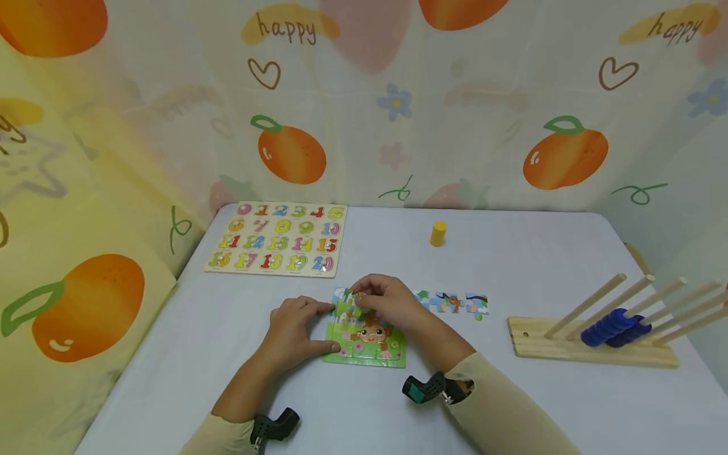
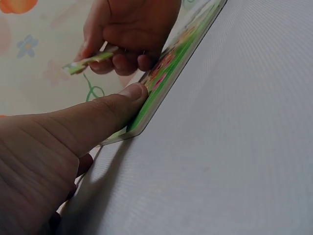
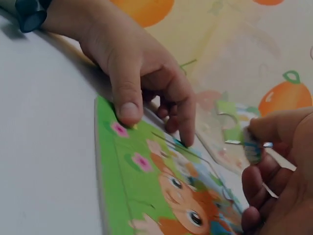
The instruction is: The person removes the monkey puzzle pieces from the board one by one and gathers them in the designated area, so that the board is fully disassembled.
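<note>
A jigsaw puzzle in a green-edged tray [image 1: 364,362] shows a monkey among pink flowers. My left hand [image 1: 292,332] lies at its left side, thumb and index finger spread. In the right wrist view, the thumb of the left hand [image 3: 132,73] presses on the green border and the index fingertip touches the board. Over the upper part of the puzzle, my right hand [image 1: 389,300] pinches a puzzle piece [image 3: 232,122] between thumb and fingers. The left wrist view shows that piece [image 2: 90,62] raised above the board, its edge turned toward the camera.
Loose puzzle pieces [image 1: 449,303] lie in a row right of the board, partly behind the right hand. A number board [image 1: 284,239] lies at the back left, a yellow cylinder [image 1: 438,234] stands at the back. On the right is a wooden peg stand [image 1: 594,351] with blue rings [image 1: 603,327].
</note>
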Available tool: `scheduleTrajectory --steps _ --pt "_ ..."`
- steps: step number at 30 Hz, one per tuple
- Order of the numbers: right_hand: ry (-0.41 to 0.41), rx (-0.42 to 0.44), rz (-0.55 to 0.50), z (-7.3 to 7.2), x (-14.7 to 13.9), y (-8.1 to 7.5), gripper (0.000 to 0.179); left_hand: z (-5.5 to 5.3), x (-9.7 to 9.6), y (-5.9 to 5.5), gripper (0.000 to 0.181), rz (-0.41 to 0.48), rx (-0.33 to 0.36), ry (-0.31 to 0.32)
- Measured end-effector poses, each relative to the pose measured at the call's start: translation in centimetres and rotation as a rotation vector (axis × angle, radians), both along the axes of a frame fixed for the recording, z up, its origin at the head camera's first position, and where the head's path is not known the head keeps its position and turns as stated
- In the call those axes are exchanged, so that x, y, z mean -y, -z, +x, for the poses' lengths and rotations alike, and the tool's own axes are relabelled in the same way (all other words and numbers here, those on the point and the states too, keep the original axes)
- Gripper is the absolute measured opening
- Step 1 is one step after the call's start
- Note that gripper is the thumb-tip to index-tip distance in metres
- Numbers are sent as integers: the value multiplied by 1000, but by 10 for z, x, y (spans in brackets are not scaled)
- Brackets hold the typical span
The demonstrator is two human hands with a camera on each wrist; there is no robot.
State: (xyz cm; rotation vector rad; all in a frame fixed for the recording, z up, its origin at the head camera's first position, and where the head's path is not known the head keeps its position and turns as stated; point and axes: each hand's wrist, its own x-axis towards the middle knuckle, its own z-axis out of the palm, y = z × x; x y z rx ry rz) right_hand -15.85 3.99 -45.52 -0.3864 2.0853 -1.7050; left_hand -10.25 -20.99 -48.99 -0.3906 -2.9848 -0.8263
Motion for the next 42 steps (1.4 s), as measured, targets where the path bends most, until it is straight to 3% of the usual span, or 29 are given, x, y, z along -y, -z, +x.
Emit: scheduleTrajectory --steps 12,24,42 --pt "15 -5 -34 -1 -34 -16 19 -1 -1 -1 75 4 8 -5" --pt "11 -61 55 4 -78 -24 21 -2 -1 1 76 -10 2 -7" --pt "7 -173 350 23 -118 2 13 1 -1 0 77 -30 19 -6"
